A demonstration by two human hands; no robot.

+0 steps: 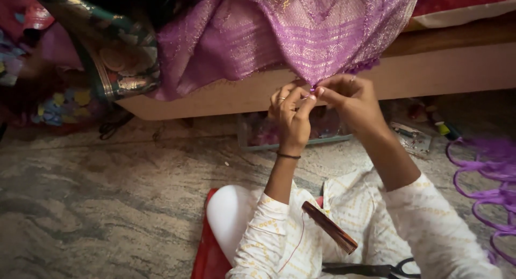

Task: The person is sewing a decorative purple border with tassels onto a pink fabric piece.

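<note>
Your left hand (pixel 292 115) pinches the hanging tip of the purple fabric (pixel 301 31) with fingers curled tight; your right hand (pixel 348 99), just beside it, pinches the same tip. Below that tip, a clear plastic box (pixel 258 134) holds pinkish bits, too blurred to identify.

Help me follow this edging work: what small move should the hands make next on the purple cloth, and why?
Probably draw the thread snug at the hem. Both the left hand and right hand pinch the same spot on the purple cloth edge, beside finished tassels, so the knot looks half made.
</note>
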